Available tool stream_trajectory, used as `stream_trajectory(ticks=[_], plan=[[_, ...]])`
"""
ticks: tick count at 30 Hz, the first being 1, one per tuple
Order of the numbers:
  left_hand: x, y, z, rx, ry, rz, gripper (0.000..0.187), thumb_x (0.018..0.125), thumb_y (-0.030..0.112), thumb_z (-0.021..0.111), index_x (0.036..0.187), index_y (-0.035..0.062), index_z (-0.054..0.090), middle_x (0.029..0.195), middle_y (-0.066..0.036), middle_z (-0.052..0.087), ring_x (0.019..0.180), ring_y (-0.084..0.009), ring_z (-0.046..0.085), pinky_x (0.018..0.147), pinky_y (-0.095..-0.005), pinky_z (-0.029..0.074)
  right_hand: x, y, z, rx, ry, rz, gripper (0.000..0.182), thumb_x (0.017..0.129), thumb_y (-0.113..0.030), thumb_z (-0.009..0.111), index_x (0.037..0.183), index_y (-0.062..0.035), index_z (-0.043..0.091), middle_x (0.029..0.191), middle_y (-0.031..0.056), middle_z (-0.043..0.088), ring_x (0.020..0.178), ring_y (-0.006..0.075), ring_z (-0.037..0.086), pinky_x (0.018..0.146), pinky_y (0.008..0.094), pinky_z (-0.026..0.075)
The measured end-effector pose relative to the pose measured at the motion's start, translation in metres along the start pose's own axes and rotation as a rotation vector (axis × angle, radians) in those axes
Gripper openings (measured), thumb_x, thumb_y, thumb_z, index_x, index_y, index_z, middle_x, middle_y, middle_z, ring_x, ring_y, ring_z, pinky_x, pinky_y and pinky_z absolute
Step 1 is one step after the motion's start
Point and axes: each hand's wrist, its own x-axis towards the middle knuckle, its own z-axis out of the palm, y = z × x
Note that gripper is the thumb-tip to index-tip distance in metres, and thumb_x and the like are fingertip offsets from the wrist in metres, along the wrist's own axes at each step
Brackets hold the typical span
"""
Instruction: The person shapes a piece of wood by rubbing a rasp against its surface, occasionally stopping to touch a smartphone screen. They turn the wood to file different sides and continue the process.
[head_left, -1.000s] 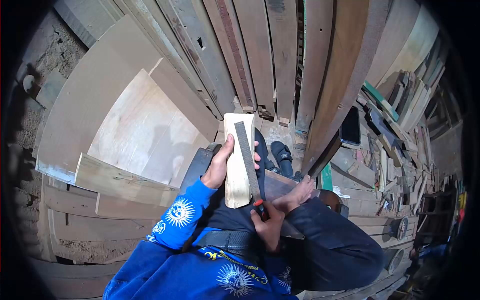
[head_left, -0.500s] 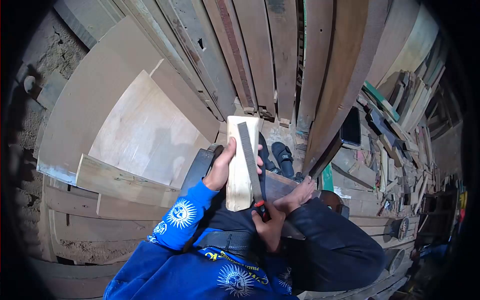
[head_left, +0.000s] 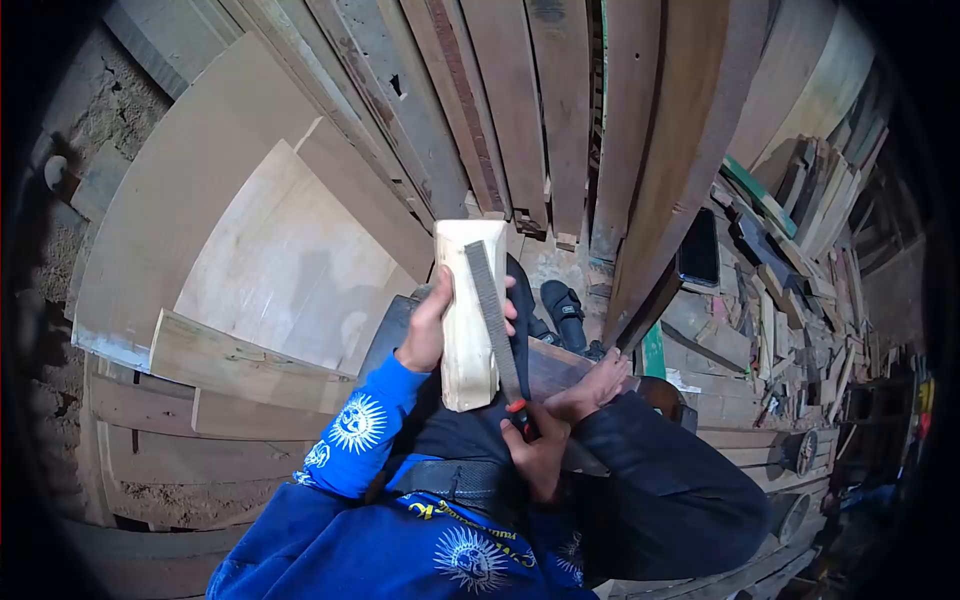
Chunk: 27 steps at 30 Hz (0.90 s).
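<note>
A pale block of wood (head_left: 462,330) with rounded edges stands lengthwise over my lap. Around its middle is my left hand (head_left: 428,318), thumb on the near left side and fingertips showing past the right edge. My right hand (head_left: 538,447) grips the red and black handle of a rasp (head_left: 488,308). The rasp's long grey blade slants up across the right side of the block's upper face, its tip near the far end.
Upright planks (head_left: 510,110) line the wall ahead. Plywood sheets (head_left: 290,250) lean at the left. A phone (head_left: 698,248) rests beside a thick board at the right, near piled wood scraps (head_left: 790,300). Sandals (head_left: 565,312) lie on the floor beyond my bare foot (head_left: 598,385).
The block has shifted a little left and up with my left hand, and its tilt differs slightly. The rasp blade's tip has moved slightly left; my right hand stays nearly in place.
</note>
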Motion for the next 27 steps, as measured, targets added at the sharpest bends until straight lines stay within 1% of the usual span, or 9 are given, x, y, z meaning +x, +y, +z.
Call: stream_trajectory(ticks=[3,7,9,15,17,19,22,23,27], plan=[[0.003,0.008,-0.004,-0.034,0.129,0.048,0.098,0.101,0.074,0.015,0.145,-0.0083,0.045,0.108,-0.020,0.069,0.093,-0.0288,0.073,0.081,-0.0373,0.060,0.000,0.003,0.002,0.043,-0.003,-0.020,0.017,0.080,-0.010,0.077,0.095,-0.0033,0.071,0.054,0.0066,0.052,0.044,0.0159,0.051,0.046,0.0303,0.038],[0.000,0.004,-0.002,-0.037,-0.051,-0.083,0.092,0.103,0.072,0.020,0.147,-0.0052,0.042,0.113,-0.022,0.067,0.094,-0.0311,0.072,0.084,-0.0406,0.060,0.001,0.001,0.001,0.002,-0.022,-0.041,0.018,0.080,-0.010,0.078,0.096,-0.0038,0.072,0.056,0.0072,0.054,0.046,0.0155,0.052,0.047,0.0307,0.039],[0.000,-0.001,0.013,-0.030,0.086,-0.034,0.089,0.104,0.069,0.021,0.147,-0.0054,0.042,0.113,-0.023,0.067,0.095,-0.0315,0.072,0.085,-0.0408,0.059,0.000,0.002,0.000,-0.040,-0.020,-0.032,0.018,0.080,-0.010,0.078,0.096,-0.0040,0.072,0.057,0.0075,0.056,0.047,0.0157,0.054,0.047,0.0311,0.040],[0.003,0.010,-0.001,-0.093,0.111,0.072,0.094,0.102,0.073,0.021,0.142,-0.0078,0.047,0.107,-0.022,0.069,0.092,-0.0306,0.073,0.084,-0.0401,0.059,0.003,-0.003,-0.001,0.005,-0.056,-0.039,0.019,0.080,-0.013,0.078,0.096,-0.0045,0.072,0.058,0.0074,0.057,0.047,0.0160,0.054,0.047,0.0311,0.040],[0.002,0.006,-0.006,-0.065,0.048,0.017,0.093,0.102,0.072,0.020,0.143,-0.0068,0.047,0.107,-0.022,0.069,0.093,-0.0309,0.073,0.084,-0.0403,0.059,0.002,-0.001,-0.001,-0.013,-0.058,-0.026,0.018,0.080,-0.012,0.078,0.096,-0.0045,0.072,0.058,0.0074,0.057,0.047,0.0161,0.054,0.048,0.0312,0.041],[0.000,0.005,0.000,-0.023,0.000,-0.079,0.091,0.103,0.071,0.021,0.145,-0.0048,0.045,0.110,-0.022,0.068,0.094,-0.0312,0.072,0.085,-0.0400,0.059,0.001,0.001,0.000,-0.043,-0.062,-0.011,0.018,0.081,-0.012,0.077,0.096,-0.0046,0.072,0.058,0.0074,0.057,0.047,0.0161,0.054,0.048,0.0313,0.041],[0.003,-0.002,0.002,0.006,0.033,-0.043,0.088,0.103,0.070,0.019,0.149,-0.0025,0.041,0.120,-0.025,0.066,0.094,-0.0359,0.072,0.084,-0.0455,0.060,0.001,0.003,0.002,-0.004,-0.008,-0.013,0.018,0.081,-0.012,0.077,0.096,-0.0045,0.072,0.058,0.0075,0.056,0.046,0.0158,0.054,0.047,0.0312,0.041],[0.002,0.000,-0.003,-0.009,-0.009,-0.058,0.089,0.104,0.069,0.020,0.146,-0.0051,0.044,0.111,-0.022,0.068,0.093,-0.0320,0.072,0.085,-0.0409,0.059,0.000,0.001,0.002,-0.013,-0.007,-0.020,0.018,0.080,-0.012,0.077,0.096,-0.0043,0.072,0.057,0.0075,0.056,0.046,0.0155,0.053,0.047,0.0312,0.041],[0.005,0.009,-0.006,-0.083,0.128,0.072,0.094,0.102,0.073,0.019,0.143,-0.0071,0.047,0.107,-0.023,0.069,0.090,-0.0324,0.073,0.082,-0.0408,0.060,0.003,-0.002,0.001,-0.001,-0.054,-0.030,0.019,0.080,-0.012,0.078,0.096,-0.0041,0.072,0.058,0.0075,0.057,0.047,0.0153,0.054,0.047,0.0314,0.041]])
